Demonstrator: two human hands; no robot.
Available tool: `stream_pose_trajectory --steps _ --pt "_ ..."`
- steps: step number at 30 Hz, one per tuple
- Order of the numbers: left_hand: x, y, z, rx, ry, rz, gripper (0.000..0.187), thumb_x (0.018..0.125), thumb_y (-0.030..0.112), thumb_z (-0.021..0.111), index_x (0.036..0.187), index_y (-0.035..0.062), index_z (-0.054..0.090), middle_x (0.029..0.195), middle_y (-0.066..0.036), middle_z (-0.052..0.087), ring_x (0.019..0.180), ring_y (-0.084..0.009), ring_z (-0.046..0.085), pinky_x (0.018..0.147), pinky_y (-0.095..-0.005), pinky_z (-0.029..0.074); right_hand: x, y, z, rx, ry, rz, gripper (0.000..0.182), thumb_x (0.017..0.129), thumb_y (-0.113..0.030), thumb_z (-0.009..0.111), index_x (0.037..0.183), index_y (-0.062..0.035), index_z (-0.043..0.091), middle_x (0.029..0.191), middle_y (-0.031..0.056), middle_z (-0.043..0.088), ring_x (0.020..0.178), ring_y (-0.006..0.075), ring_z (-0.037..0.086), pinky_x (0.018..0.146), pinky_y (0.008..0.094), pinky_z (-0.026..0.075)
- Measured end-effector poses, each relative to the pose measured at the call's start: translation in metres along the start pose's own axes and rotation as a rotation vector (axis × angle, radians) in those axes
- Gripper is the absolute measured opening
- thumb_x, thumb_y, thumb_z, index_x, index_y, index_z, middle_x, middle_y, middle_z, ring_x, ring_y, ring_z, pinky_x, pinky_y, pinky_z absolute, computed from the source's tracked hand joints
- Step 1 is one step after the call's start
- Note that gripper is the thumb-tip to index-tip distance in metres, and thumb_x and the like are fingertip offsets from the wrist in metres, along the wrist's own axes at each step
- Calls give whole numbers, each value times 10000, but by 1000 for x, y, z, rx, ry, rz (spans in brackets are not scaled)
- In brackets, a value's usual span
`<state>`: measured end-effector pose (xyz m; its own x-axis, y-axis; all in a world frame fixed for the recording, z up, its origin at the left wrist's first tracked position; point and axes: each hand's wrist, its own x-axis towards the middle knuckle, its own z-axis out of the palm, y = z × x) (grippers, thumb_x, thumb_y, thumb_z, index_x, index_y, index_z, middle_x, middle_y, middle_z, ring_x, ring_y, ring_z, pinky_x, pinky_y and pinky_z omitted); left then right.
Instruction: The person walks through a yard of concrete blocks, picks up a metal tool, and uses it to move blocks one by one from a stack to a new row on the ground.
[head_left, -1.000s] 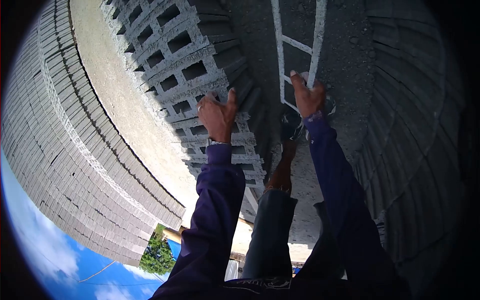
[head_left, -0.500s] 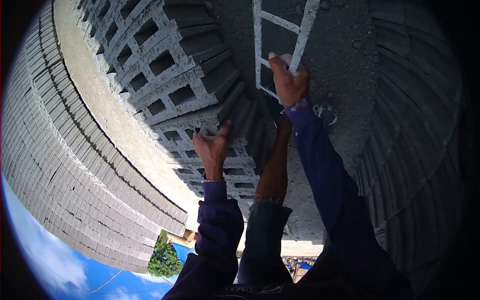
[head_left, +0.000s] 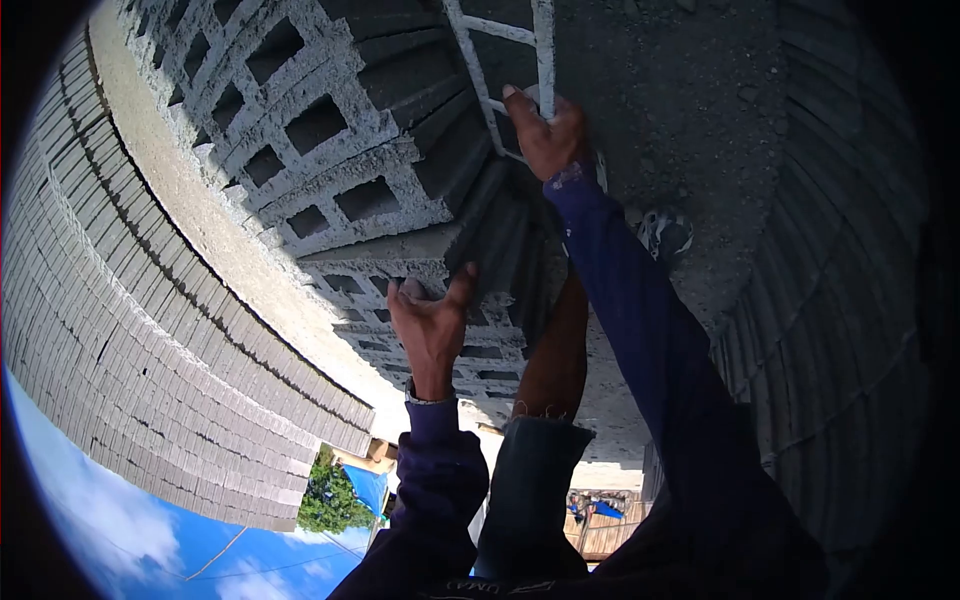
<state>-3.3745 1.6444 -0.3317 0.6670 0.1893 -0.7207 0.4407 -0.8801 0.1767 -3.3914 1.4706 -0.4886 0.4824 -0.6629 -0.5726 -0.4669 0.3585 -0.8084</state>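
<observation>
My left hand [head_left: 430,335] is on a stacked hollow concrete block [head_left: 390,248], its thumb on one side and its curled fingers at the hollows. The fingertips are partly hidden. My right hand [head_left: 552,135] is wrapped round one rail of a whitish ladder-like metal frame [head_left: 497,30] with crossbars. The frame stands out beyond the hand, close beside the block stack; its far end is outside the view. A bare lower leg [head_left: 557,350] shows between my two arms.
A tall stack of grey hollow blocks [head_left: 370,200] fills the upper left. Beyond a sunlit strip [head_left: 210,235] runs another long stack of blocks [head_left: 180,350]. A shaded stack [head_left: 850,250] stands on the right, with gravelly ground [head_left: 690,110] between.
My right hand and the metal frame have moved left, nearer the block stack. My left hand stays at the same block, while the whole view has shifted slightly.
</observation>
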Motion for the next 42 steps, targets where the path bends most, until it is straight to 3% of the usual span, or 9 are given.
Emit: stream_pose_trajectory --steps 4,8,15,20,24,27,28,34,42 --pt "5 -15 16 -36 24 117 754 721 472 784 913 -216 545 964 -259 655 906 -341 605 1035 -377 355 1 -33 -39 101 66 40 420 873 -385 661 789 27 657 587 105 591 578 221 589 573 380 439" --pt "4 21 16 596 -69 202 637 752 475 730 968 -122 669 1011 -244 693 1018 -392 629 1041 -426 366 -9 -50 -73 84 116 89 387 886 -328 670 735 26 632 582 51 556 578 136 513 561 350 396" --pt "11 58 -19 392 471 653 665 798 490 704 1078 -112 651 914 -254 694 964 -371 664 898 -431 493 -29 -58 -90 31 174 103 397 890 -333 665 716 21 617 574 52 543 575 147 500 564 356 391" --pt "76 76 15 520 325 321 774 693 538 757 917 -192 630 749 -281 655 757 -381 656 733 -464 485 -18 -75 -67 101 133 84 412 882 -362 676 762 30 635 582 68 559 578 159 528 570 357 414" --pt "69 73 -1 316 178 227 632 709 413 786 909 -170 646 762 -206 672 704 -251 628 690 -389 488 3 -86 -47 158 122 40 405 879 -360 683 760 24 638 583 56 562 574 154 538 560 357 415" --pt "52 62 -28 -138 58 310 500 750 327 771 870 -145 657 827 -205 694 720 -243 650 699 -347 503 18 -95 -43 220 73 -85 381 886 -342 683 734 4 638 576 24 558 569 120 542 545 317 421" --pt "46 69 -40 -88 10 190 445 761 272 783 880 -138 659 808 -146 685 696 -159 605 665 -301 485 15 -96 -40 212 69 -62 381 886 -342 683 734 4 638 576 24 558 569 120 542 545 317 421" --pt "49 65 -54 93 21 108 459 757 289 792 859 -133 644 753 -126 663 630 -155 565 586 -287 454 26 -101 -4 304 61 -69 363 891 -334 673 731 -9 644 578 20 563 570 116 538 548 317 428" --pt "50 64 -42 -157 55 305 555 743 357 797 815 -160 609 718 -159 609 621 -224 538 591 -384 424 36 -49 12 263 98 75 366 878 -322 677 760 24 649 607 66 596 590 158 568 564 352 430"
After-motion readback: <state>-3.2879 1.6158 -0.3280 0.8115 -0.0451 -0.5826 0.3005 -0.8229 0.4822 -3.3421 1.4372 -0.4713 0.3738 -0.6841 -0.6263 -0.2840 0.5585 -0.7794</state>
